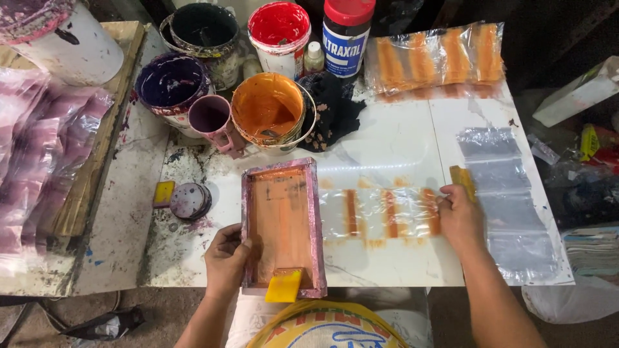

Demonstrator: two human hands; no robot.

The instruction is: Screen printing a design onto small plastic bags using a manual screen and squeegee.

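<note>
We cannot see the left hand's (225, 256) fingertips, tucked under the printing frame (282, 225). The white bucket (55, 35) is cut off by the top edge. The right hand (459, 218) hides part of the yellow block (462, 179).

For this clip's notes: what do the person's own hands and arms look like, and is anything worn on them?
Both the left hand and the right hand are bare: no gloves, rings, watch or bracelet show. The forearms are uncovered as far as the frame's lower edge, with no sleeve in view. No clear paint marks can be made out on either hand.
</note>
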